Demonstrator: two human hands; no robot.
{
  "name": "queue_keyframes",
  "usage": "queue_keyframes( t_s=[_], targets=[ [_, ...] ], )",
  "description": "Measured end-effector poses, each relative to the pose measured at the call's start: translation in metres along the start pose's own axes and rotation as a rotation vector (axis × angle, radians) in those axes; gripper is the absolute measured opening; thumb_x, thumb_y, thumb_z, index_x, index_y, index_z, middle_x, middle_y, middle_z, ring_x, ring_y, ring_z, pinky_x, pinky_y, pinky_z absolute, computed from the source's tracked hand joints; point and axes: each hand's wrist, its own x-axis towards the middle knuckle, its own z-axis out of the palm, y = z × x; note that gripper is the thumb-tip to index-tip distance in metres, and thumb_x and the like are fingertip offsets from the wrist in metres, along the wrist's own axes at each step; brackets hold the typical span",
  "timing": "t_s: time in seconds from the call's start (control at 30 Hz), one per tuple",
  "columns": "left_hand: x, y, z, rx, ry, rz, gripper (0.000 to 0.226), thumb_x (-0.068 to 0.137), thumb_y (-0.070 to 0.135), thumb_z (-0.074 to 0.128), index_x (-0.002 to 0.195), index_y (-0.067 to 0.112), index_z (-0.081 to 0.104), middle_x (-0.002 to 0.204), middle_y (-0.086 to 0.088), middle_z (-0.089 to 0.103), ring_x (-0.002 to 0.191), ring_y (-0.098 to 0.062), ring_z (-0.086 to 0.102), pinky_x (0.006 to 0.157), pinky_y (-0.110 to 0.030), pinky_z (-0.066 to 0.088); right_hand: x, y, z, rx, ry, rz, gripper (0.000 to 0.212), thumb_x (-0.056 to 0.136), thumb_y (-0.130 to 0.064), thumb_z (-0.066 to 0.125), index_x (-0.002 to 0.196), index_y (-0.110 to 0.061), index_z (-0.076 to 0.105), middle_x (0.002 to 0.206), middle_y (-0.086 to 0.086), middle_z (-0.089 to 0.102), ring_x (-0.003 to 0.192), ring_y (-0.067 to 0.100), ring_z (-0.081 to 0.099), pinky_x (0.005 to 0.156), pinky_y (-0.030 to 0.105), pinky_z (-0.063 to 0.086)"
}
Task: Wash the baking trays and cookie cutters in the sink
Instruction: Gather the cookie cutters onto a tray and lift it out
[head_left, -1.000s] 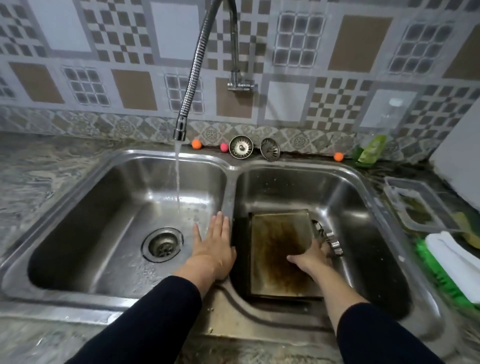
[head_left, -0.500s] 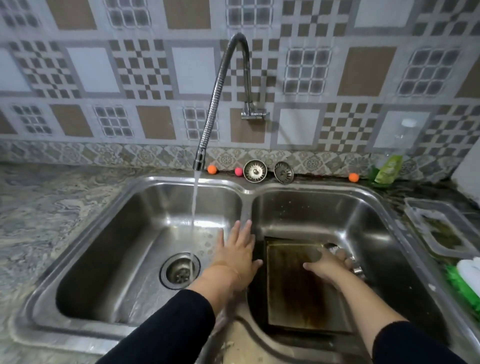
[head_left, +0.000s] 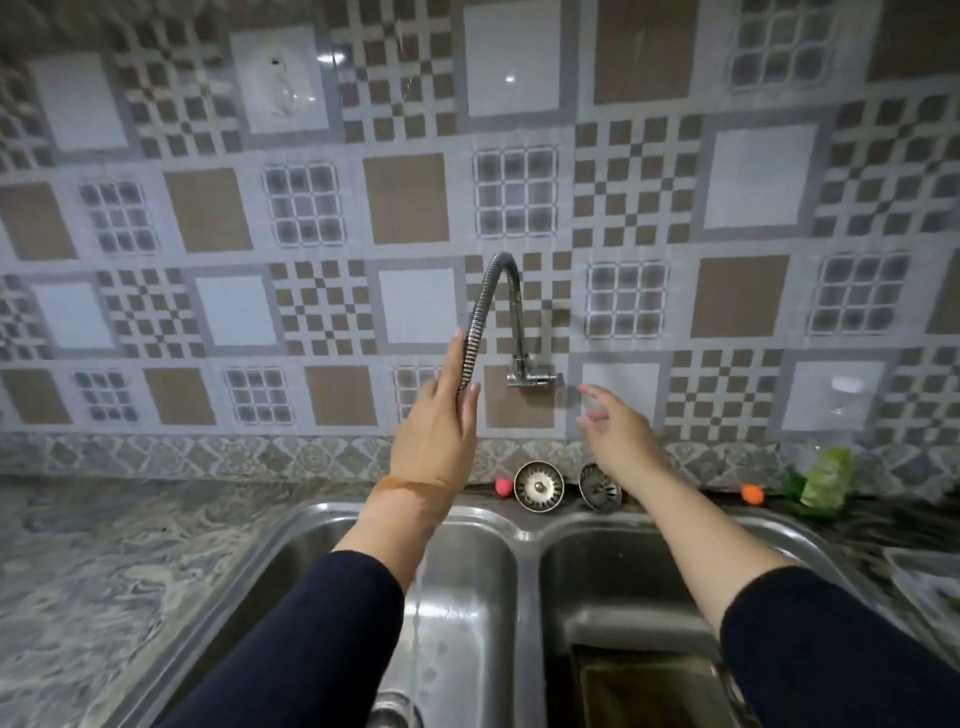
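Both hands had left the sink and come up to the tap since the earlier frame, and the view had tipped up toward the tiled wall; the left hand (head_left: 434, 431) lay against the ribbed hose (head_left: 480, 317) of the tap, fingers straight along it and the thumb on the other side, more a light steadying touch than a firm grip; the right hand (head_left: 615, 428) reached, fingers loosely spread and holding nothing, toward the tap lever (head_left: 535, 378) without yet touching it; water fell in a thin stream (head_left: 417, 613) into the left basin (head_left: 467, 571).

One baking tray (head_left: 644, 691) lay flat on the floor of the right basin, by the near edge of the sink, brown with baked-on grease; no cookie cutters could be made out.

By its look the tray was thin stiff metal, light but awkward, likely slick once wet and soapy; a raised rim on a long side would seem the safest place to take hold, thumb inside and fingers beneath, since the flat middle offers nothing to pinch; the hose looked bendable, so it could probably be swung over to the right basin.
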Motion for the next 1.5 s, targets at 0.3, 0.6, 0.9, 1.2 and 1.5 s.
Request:
queue_keyframes(
  t_s=[0.3, 0.6, 0.9, 1.2, 1.5],
  targets=[
    [0.003, -0.024, 0.032, -0.411, 0.055, 0.010, 0.052, 0.101, 0.035, 0.035, 0.135, 0.069, 0.014, 0.056, -0.006, 0.042, 0.048, -0.019, 0.041, 0.051, -0.047, 0.045, 0.063, 0.007, 0.039, 0.020, 0.238, -0.081, 0.019, 0.089, -0.002, 0.059, 0.104, -0.007, 0.070, 0.100, 0.010, 0.071, 0.087, 0.014, 0.061, 0.087, 0.027, 0.050],
    [0.003, -0.041, 0.058, -0.487, 0.065, 0.041, 0.054, 0.101, 0.034, 0.034, 0.133, 0.071, 0.012, 0.054, -0.001, 0.043, 0.047, -0.012, 0.043, 0.053, -0.040, 0.046, 0.123, -0.010, 0.047, 0.123, 0.346, 0.059, 0.015, 0.092, -0.011, 0.057, 0.102, -0.009, 0.069, 0.088, 0.006, 0.071, 0.081, 0.024, 0.068, 0.079, 0.044, 0.057],
    [0.003, -0.038, 0.055, -0.446, 0.022, -0.020, 0.054, 0.102, 0.036, 0.032, 0.133, 0.072, 0.007, 0.066, -0.022, 0.056, 0.052, -0.019, 0.051, 0.061, -0.044, 0.054, 0.114, -0.025, 0.032, 0.035, 0.248, 0.157, 0.030, 0.094, -0.006, 0.053, 0.123, -0.007, 0.058, 0.115, 0.006, 0.062, 0.088, 0.019, 0.060, 0.082, 0.032, 0.053],
    [-0.005, 0.002, 0.029, 0.063, 0.119, -0.014, 0.066, 0.098, 0.031, 0.040, 0.151, 0.036, 0.002, 0.132, -0.002, 0.044, 0.093, -0.021, 0.059, 0.082, -0.043, 0.053, 0.027, -0.013, -0.004, -0.203, -0.068, 0.169, 0.041, 0.091, -0.033, 0.061, 0.128, -0.017, 0.055, 0.123, 0.006, 0.062, 0.101, 0.025, 0.063, 0.086, 0.032, 0.048],
    [-0.039, 0.065, 0.050, 0.262, 0.109, 0.218, 0.039, 0.078, 0.026, 0.059, 0.117, 0.023, 0.058, 0.150, -0.006, 0.033, 0.144, -0.027, 0.018, 0.118, -0.052, 0.012, -0.041, 0.019, -0.092, -0.423, -0.213, 0.252, 0.038, 0.087, -0.030, 0.067, 0.123, -0.019, 0.061, 0.129, 0.004, 0.059, 0.106, 0.023, 0.059, 0.089, 0.031, 0.046]
  ],
)
